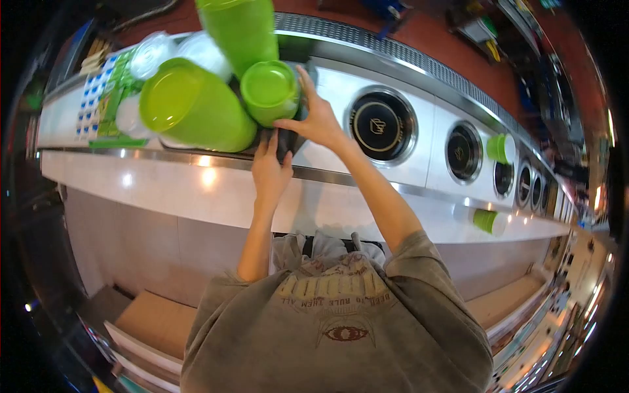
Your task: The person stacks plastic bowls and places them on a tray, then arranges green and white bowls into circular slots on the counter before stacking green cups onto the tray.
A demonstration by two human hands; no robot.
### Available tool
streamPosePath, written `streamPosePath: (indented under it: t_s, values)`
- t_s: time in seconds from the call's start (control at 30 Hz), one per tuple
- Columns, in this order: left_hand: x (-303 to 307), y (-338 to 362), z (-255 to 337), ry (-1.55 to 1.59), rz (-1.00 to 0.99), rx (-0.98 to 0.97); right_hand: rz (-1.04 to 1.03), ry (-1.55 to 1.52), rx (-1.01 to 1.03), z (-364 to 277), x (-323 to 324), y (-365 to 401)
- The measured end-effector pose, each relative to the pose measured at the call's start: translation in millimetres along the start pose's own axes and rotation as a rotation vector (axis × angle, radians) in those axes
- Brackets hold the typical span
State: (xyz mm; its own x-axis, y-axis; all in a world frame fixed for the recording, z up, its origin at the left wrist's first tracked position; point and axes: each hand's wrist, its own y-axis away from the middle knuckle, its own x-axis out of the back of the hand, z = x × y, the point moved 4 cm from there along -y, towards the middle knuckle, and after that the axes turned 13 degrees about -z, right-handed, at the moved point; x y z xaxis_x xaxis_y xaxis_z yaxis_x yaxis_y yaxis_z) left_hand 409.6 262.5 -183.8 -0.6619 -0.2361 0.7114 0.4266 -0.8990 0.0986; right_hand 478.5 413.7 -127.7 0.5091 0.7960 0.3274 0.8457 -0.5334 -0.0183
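Note:
A short green cup stack [269,93] stands on a dark base [283,145] near the counter's front edge. My right hand [316,118] curves round its right side, thumb low at the front and a finger reaching up behind. In front of the stack, my left hand [270,169] has its fingers stretched up against the dark base, thumb apart. Two taller green cup stacks crowd close by: one on the left [196,108], the other behind [240,33].
Clear plastic lids [154,56] and green-and-blue patterned packs [98,98] lie at the counter's left end. Round dark inset openings [382,126] run along the counter [327,85] to the right. Smaller green cups [501,149] stand farther right. A perforated metal strip [393,56] borders the back.

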Motion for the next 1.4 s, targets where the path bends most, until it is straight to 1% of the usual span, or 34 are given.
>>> streamPosePath:
  t_s: [0.03,0.07,0.1,0.17,0.23,0.27,0.33,0.37,0.4,0.43,0.47,0.5,0.53,0.57,0.6,0.63,0.67,0.7,0.73,0.77,0.83,0.87,0.9,0.93,0.97,1.03,1.1,1.13,1.2,1.23,1.3,1.33,1.37,1.4]
  values:
    - [-3.2,3.1,-3.1,-0.012,-0.015,-0.038,0.046,-0.005,-0.056,-0.7,1.1,14.7]
    - [-8.0,6.7,-3.6,-0.016,-0.035,-0.082,0.106,0.032,-0.021,-6.0,4.8,34.3]
    - [-8.2,12.0,0.0,-0.045,-0.065,-0.09,0.166,-0.018,0.011,-3.3,7.7,57.2]
    - [-12.8,28.6,7.0,-0.084,-0.018,-0.139,0.286,-0.072,0.055,1.8,18.4,114.8]
    - [-20.4,43.4,10.4,0.072,-0.033,-0.088,0.253,-0.092,-0.18,-5.8,43.4,178.5]
    - [-20.4,50.3,19.4,0.095,-0.072,-0.149,0.362,-0.114,-0.168,7.3,52.0,211.1]
    - [-25.4,66.2,36.5,0.071,-0.171,-0.227,0.481,0.007,-0.284,41.9,74.3,281.1]
    - [-27.8,70.4,45.8,0.047,-0.227,-0.271,0.512,0.011,-0.387,49.5,91.8,314.7]
    - [-33.0,75.2,55.6,0.036,-0.231,-0.304,0.539,0.012,-0.485,59.3,111.6,352.0]
    - [-43.2,81.0,63.2,0.023,-0.277,-0.294,0.62,-0.029,-0.548,86.1,128.2,393.0]
    - [-54.7,84.4,71.9,0.009,-0.325,-0.283,0.722,-0.139,-0.656,84.8,148.6,423.9]
    - [-64.7,87.0,83.6,-0.006,-0.335,-0.31,0.831,-0.25,-0.669,102.8,165.2,460.8]
    - [-76.3,89.7,94.1,0.054,-0.367,-0.268,0.94,-0.415,-0.673,113.5,180.9,492.6]
    - [-88.6,92.0,107.3,0.115,-0.398,-0.224,0.965,-0.427,-0.665,121.5,197.4,520.9]
    - [-101.1,94.8,127.4,0.099,-0.41,-0.242,1.129,-0.587,-0.635,132.9,211.8,551.8]
    - [-115.0,99.2,147.2,0.125,-0.461,-0.218,1.291,-0.755,-0.597,146.3,221.0,580.9]
    - [-128.6,104.6,166.3,0.15,-0.511,-0.191,1.31,-0.777,-0.587,161.2,232.2,605.2]
    - [-142.8,108.6,181.8,0.132,-0.517,-0.209,1.475,-0.895,-0.49,178.3,243.7,630.3]
    - [-164.4,115.5,197.7,0.067,-0.644,-0.285,1.633,-1.01,-0.386,189.7,256.1,650.5]
    - [-185.1,124.6,213.0,0.002,-0.767,-0.357,1.639,-1.023,-0.371,201.0,270.2,665.7]
    - [-215.1,145.8,255.0,-0.137,-0.915,-0.517,1.701,-1.197,-0.283,223.9,292.2,686.6]
    - [-230.5,153.3,269.7,-0.156,-0.912,-0.519,1.633,-1.29,-0.216,240.6,302.7,697.3]
    - [-246.7,164.6,282.1,-0.162,-1.004,-0.58,1.634,-1.311,-0.211,254.0,311.6,705.6]
    - [-258.2,178.2,291.5,-0.167,-1.101,-0.638,1.612,-1.324,-0.137,263.1,319.3,711.3]
    - [-264.9,188.5,298.7,-0.182,-1.107,-0.633,1.589,-1.332,-0.065,270.2,321.9,716.5]
    - [-279.8,201.7,314.7,-0.142,-1.172,-0.653,1.558,-1.356,-0.029,274.6,332.4,722.0]
    - [-290.8,207.3,315.7,-0.125,-1.164,-0.643,1.449,-1.39,-0.013,275.4,341.9,722.8]
    - [-294.5,209.2,316.8,-0.171,-1.184,-0.614,1.438,-1.394,-0.014,272.6,346.4,720.2]
    - [-299.1,212.9,316.3,-0.207,-1.195,-0.573,1.473,-1.419,-0.171,261.7,351.3,719.7]
    - [-301.3,212.2,316.7,-0.18,-1.152,-0.585,1.459,-1.415,-0.178,258.3,352.8,717.9]
    - [-303.1,210.5,318.3,-0.143,-1.1,-0.59,1.461,-1.34,-0.294,253.2,354.8,718.3]
    - [-303.1,207.9,319.4,-0.122,-1.064,-0.588,1.449,-1.332,-0.3,263.0,357.3,721.2]
    - [-302.9,206.1,320.0,-0.103,-1.029,-0.586,1.444,-1.387,-0.252,277.1,355.9,724.7]
    - [-302.6,205.5,322.4,-0.096,-1.025,-0.58,1.442,-1.444,-0.203,276.6,356.0,723.2]
